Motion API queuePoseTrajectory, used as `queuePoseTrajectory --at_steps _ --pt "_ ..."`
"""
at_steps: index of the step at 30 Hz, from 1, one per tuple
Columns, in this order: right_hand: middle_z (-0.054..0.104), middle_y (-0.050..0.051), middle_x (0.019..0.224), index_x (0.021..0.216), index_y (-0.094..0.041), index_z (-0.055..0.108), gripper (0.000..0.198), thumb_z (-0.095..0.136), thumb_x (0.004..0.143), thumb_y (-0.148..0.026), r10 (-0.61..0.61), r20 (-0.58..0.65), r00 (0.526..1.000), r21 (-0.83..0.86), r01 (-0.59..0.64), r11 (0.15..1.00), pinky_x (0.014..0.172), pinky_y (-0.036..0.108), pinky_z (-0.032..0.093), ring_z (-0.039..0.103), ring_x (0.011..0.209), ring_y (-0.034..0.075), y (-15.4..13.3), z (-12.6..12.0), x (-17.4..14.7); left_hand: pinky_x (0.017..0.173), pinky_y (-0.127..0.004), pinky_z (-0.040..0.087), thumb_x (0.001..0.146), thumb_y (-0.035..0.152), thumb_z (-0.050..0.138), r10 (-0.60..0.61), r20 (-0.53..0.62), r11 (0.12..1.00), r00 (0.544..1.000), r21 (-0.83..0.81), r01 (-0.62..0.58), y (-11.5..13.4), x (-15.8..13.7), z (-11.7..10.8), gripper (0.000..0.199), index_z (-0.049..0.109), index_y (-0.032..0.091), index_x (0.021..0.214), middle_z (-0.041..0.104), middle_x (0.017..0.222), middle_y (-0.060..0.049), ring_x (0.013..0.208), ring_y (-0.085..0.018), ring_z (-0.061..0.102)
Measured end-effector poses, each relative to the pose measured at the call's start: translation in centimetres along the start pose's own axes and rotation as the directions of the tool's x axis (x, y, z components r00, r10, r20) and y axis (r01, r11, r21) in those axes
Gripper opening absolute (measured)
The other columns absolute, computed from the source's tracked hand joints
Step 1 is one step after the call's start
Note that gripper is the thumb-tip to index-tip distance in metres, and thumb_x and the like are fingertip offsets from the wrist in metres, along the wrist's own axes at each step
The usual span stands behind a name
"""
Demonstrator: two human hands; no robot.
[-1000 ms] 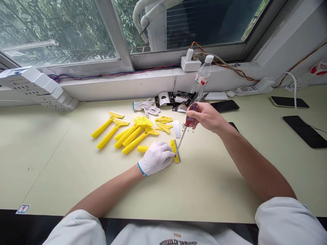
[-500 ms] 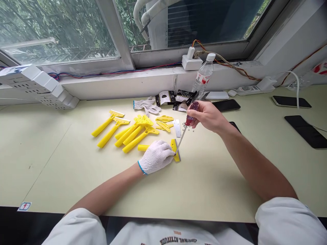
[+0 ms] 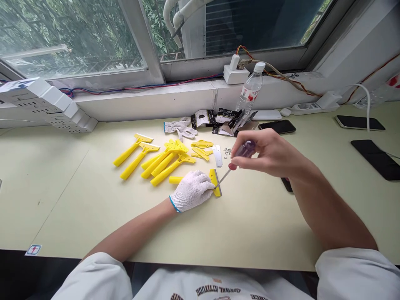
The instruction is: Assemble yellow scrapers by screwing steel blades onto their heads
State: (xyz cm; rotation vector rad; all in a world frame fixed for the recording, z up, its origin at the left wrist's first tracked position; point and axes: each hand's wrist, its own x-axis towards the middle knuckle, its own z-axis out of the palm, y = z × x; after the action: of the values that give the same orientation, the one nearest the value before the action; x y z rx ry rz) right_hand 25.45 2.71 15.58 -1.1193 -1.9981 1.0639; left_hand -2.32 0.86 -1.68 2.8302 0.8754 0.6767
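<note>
My left hand (image 3: pixel 193 191), in a white knit glove with a blue cuff, is closed round a yellow scraper (image 3: pixel 215 179) lying on the table. The scraper's head and metal blade show past my fingertips, its handle end behind my hand. Bare, my right hand (image 3: pixel 268 152) grips the purple-and-red handle of a screwdriver (image 3: pixel 245 149). The screwdriver slants down to the left, its tip at the scraper's head beside my gloved fingers. Small screws (image 3: pixel 227 152) lie loose near flat metal blades (image 3: pixel 217 156) and yellow plastic pieces (image 3: pixel 202 149).
Several yellow scrapers (image 3: pixel 168 160) lie left of my hands. Behind them are a spare glove (image 3: pixel 180 127), black packaging (image 3: pixel 203 119) and a water bottle (image 3: pixel 250 89). Phones (image 3: pixel 278 126) lie on the right. White boxes (image 3: pixel 46 104) stand at the left by the window ledge.
My right hand has moved right and slightly toward me, so the screwdriver leans over more. Its tip stays at the scraper's head. My left hand has hardly moved.
</note>
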Motion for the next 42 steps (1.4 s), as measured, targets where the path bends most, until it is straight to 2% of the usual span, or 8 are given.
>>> queuePoseTrajectory --at_steps 7,11,14,22,25,31,37,42 --pt "0.069 0.0 0.075 0.078 -0.022 0.062 0.027 0.075 0.098 -0.035 -0.24 -0.07 0.968 -0.34 0.203 0.918 0.063 0.031 0.042 0.058 0.065 0.015 -2.0 1.7 -1.4 0.079 -0.04 0.051 0.105 0.028 0.066 -0.008 0.023 0.999 1.0 0.036 0.007 0.1 0.1 -0.1 0.016 0.081 0.026 0.102 0.079 0.104 -0.006 0.095 -0.024 0.068" --pt "0.055 -0.002 0.063 0.073 -0.023 0.051 0.049 0.065 0.105 -0.057 -0.287 -0.135 0.948 -0.484 0.189 0.854 0.058 0.033 0.03 0.044 0.057 0.014 -2.1 2.9 -1.4 0.08 -0.042 0.051 0.103 0.026 0.068 -0.006 0.013 0.999 1.0 0.054 0.006 0.1 -0.1 0.1 0.013 0.081 0.027 0.101 0.078 0.104 -0.004 0.094 -0.024 0.067" --pt "0.058 -0.002 0.064 0.08 -0.025 0.048 0.043 0.064 0.105 -0.057 -0.273 -0.168 0.947 -0.545 0.142 0.827 0.056 0.033 0.027 0.043 0.053 0.015 -2.1 3.2 -1.6 0.083 -0.042 0.052 0.103 0.027 0.069 -0.005 0.01 0.999 1.0 0.043 0.004 0.0 -0.2 0.2 0.012 0.081 0.027 0.103 0.078 0.106 -0.005 0.098 -0.024 0.068" --pt "0.065 -0.001 0.072 0.09 -0.025 0.05 0.032 0.07 0.106 -0.045 -0.334 0.033 0.942 -0.442 0.313 0.841 0.056 0.03 0.035 0.049 0.056 0.014 -2.5 2.1 -1.8 0.081 -0.041 0.053 0.107 0.029 0.065 -0.002 0.015 0.998 1.0 0.07 0.001 -0.2 -0.4 0.6 0.016 0.08 0.027 0.108 0.074 0.102 -0.007 0.097 -0.025 0.067" --pt "0.069 0.0 0.082 0.098 -0.022 0.058 0.024 0.073 0.106 -0.039 -0.393 0.195 0.899 -0.273 0.435 0.858 0.06 0.027 0.04 0.056 0.064 0.014 -2.7 1.7 -1.7 0.082 -0.041 0.054 0.108 0.03 0.063 0.006 0.026 0.999 1.0 0.047 -0.007 -0.3 -0.4 0.8 0.018 0.081 0.027 0.109 0.075 0.108 -0.008 0.097 -0.024 0.067" --pt "0.068 0.008 0.105 0.108 -0.022 0.067 0.007 0.063 0.106 -0.017 -0.459 0.303 0.835 -0.198 0.526 0.827 0.074 0.029 0.049 0.061 0.084 0.017 -3.5 1.0 -1.6 0.087 -0.043 0.055 0.106 0.03 0.065 -0.012 0.031 0.999 0.999 0.036 0.011 -0.4 -0.4 1.2 0.016 0.08 0.027 0.11 0.075 0.113 -0.008 0.1 -0.025 0.068" --pt "0.076 0.008 0.11 0.125 -0.025 0.063 0.032 0.048 0.106 -0.004 -0.537 0.264 0.801 -0.162 0.586 0.794 0.091 0.038 0.056 0.068 0.105 0.023 -4.0 0.9 -2.2 0.082 -0.041 0.054 0.105 0.03 0.066 -0.02 0.02 0.999 1.0 0.041 0.019 -0.5 -0.5 1.2 0.016 0.08 0.03 0.112 0.074 0.112 -0.007 0.096 -0.025 0.067" --pt "0.073 0.006 0.095 0.108 -0.025 0.062 0.013 0.058 0.103 -0.013 -0.498 0.214 0.841 -0.196 0.536 0.821 0.08 0.038 0.053 0.068 0.09 0.024 -3.9 2.2 -2.2 0.083 -0.041 0.053 0.106 0.03 0.063 -0.05 0.068 0.999 0.996 0.004 0.049 -0.4 -0.4 1.4 0.017 0.08 0.027 0.11 0.073 0.111 -0.007 0.098 -0.025 0.065"
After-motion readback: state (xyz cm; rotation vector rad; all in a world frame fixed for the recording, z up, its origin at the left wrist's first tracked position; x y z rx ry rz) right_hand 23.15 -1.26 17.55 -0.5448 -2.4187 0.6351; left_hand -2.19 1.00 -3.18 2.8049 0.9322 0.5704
